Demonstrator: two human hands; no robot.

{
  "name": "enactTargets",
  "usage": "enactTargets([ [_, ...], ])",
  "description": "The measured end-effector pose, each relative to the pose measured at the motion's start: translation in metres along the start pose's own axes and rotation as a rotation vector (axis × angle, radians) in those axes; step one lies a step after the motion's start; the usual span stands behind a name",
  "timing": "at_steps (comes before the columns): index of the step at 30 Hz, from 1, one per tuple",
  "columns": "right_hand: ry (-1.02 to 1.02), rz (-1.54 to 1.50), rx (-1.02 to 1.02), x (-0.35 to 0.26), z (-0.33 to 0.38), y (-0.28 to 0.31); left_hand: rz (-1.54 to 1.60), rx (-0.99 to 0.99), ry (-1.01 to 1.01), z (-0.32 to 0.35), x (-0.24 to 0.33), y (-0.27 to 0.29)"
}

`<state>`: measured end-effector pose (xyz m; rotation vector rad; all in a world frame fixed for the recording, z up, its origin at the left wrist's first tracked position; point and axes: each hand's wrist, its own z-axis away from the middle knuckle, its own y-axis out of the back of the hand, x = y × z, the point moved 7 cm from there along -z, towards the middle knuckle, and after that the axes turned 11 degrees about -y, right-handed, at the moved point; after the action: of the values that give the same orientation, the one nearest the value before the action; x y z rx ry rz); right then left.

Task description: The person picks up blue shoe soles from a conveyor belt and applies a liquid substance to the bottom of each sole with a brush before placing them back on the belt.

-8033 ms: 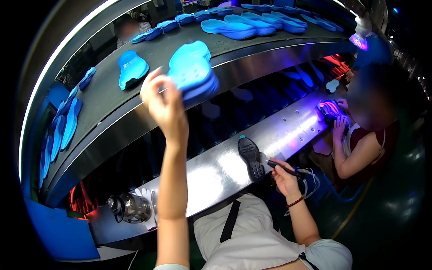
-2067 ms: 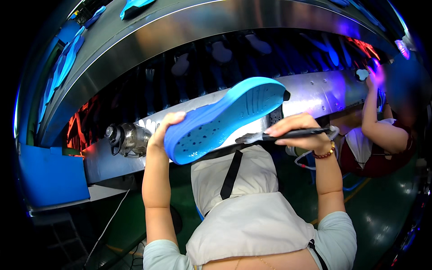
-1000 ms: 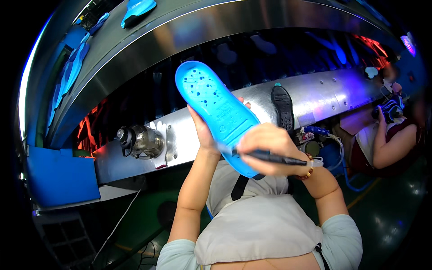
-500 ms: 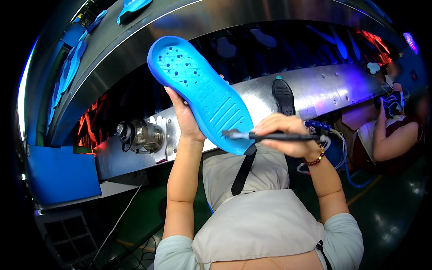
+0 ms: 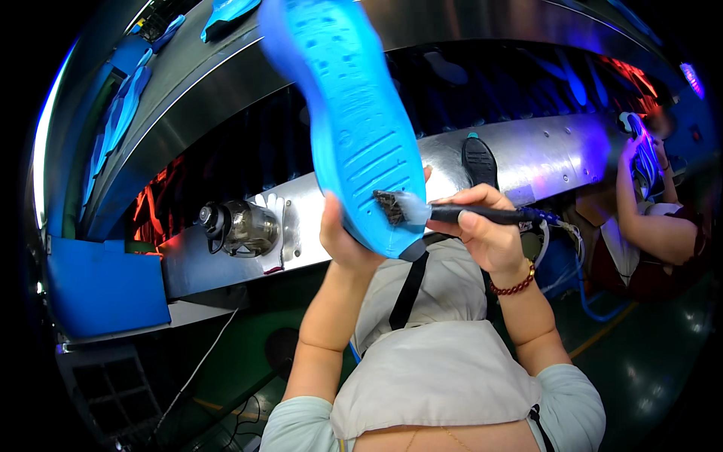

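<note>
as left hand (image 5: 343, 241) holds sole (image 5: 350, 120) — brush (image 5: 452, 213) touches

Curved steel conveyor housing (image 5: 542, 147), dark green floor (image 5: 655, 361), red and violet glow

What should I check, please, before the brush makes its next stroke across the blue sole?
1. Left hand has a grip on the blue sole at its lower end: ok.
2. Right hand holds the brush by its handle: ok.
3. Bristles touch the sole: ok.
4. Sole's face turned toward the brush: ok.
5. Bristles wet enough: cannot tell.
6. Co-worker's hand apart from the brush: ok.
</note>
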<state>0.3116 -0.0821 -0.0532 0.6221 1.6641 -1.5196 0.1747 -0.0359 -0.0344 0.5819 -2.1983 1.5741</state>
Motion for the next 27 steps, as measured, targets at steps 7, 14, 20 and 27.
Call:
enactTargets([
  [7, 0.358, 0.666, -0.059, -0.023, 0.020, -0.033, 0.133, 0.080, 0.012, -0.008, -0.008, 0.029],
  [14, 0.397, 0.744, -0.180, -0.031, 0.020, -0.047, 0.223, 0.028, 0.064, -0.013, -0.009, 0.018],
  [20, 0.288, 0.692, -0.206, -0.028, 0.015, -0.042, 0.201, 0.047, 0.127, -0.014, -0.016, 0.028],
  [27, 0.260, 0.877, -0.351, -0.047, 0.004, -0.041, 0.146, 0.061, 0.132, -0.016, -0.011, 0.029],
])
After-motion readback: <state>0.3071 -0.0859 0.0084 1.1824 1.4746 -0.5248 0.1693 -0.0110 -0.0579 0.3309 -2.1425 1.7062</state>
